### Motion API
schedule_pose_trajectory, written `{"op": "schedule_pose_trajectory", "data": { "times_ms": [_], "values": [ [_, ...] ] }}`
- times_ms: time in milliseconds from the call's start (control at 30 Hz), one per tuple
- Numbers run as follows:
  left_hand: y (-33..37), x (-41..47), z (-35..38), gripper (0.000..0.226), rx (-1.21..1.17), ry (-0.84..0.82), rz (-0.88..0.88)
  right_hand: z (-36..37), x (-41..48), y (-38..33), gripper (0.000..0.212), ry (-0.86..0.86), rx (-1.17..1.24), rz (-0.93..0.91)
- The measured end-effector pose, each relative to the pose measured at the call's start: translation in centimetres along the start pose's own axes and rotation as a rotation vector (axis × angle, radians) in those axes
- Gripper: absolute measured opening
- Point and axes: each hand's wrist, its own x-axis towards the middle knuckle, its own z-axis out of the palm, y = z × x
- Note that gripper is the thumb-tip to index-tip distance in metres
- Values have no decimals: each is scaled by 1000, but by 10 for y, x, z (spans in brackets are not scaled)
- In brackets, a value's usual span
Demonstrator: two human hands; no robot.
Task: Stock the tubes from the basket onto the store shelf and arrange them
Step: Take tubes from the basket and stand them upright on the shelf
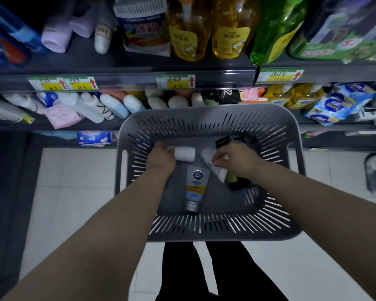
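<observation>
A grey slotted basket (206, 229) stands in front of me, below the shelves. Both my hands reach into it. My left hand (161, 158) grips a white tube (185, 153) lying on the basket floor. My right hand (232, 158) pinches another white tube (215, 168) that lies slanted. A grey, yellow and blue tube (195, 185) lies between my hands with its cap toward me. Black tubes (223, 141) and a green one (231, 177) lie partly under my right hand. The shelf (122, 124) behind the basket carries lying white bottles and tubes.
The upper shelf (122, 72) holds yellow and green bottles, with price tags along its rail. Blue and yellow packets (334, 105) sit at the right of the lower shelf. White floor tiles (74, 181) spread under the basket. My legs are below it.
</observation>
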Motion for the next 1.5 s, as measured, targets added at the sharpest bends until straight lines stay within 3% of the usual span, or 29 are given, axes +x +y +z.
{"op": "schedule_pose_trajectory", "data": {
  "times_ms": [167, 333, 467, 567, 733, 1067, 1267, 1500],
  "values": [
    [7, 18, 9, 32, -164, 133, -76, -5, 5, -7, 61, -174, -130, 14],
    [3, 17, 16, 38, -161, 120, -181, 2, 10, -5, 35, 42, -217, -83],
    [-4, 1, 20, 55, -317, 161, -226, -2, 5, -7, 23, 142, -374, -83],
    [1, -10, 15, 62, -344, 146, -128, -8, 3, -6, 19, 107, -273, -57],
    [22, -37, -2, 30, -153, 44, 131, -7, -14, -7, 16, 168, -167, -89],
    [15, -94, -90, 24, -174, 223, 362, -26, -70, -54, 16, 471, -98, -96],
    [-13, -138, -152, 26, -329, 298, 461, -20, -114, -106, 12, 677, -17, -130],
    [-49, -187, -234, 21, -336, 411, 614, -20, -157, -192, 18, 831, -125, -231]
  ]
}}
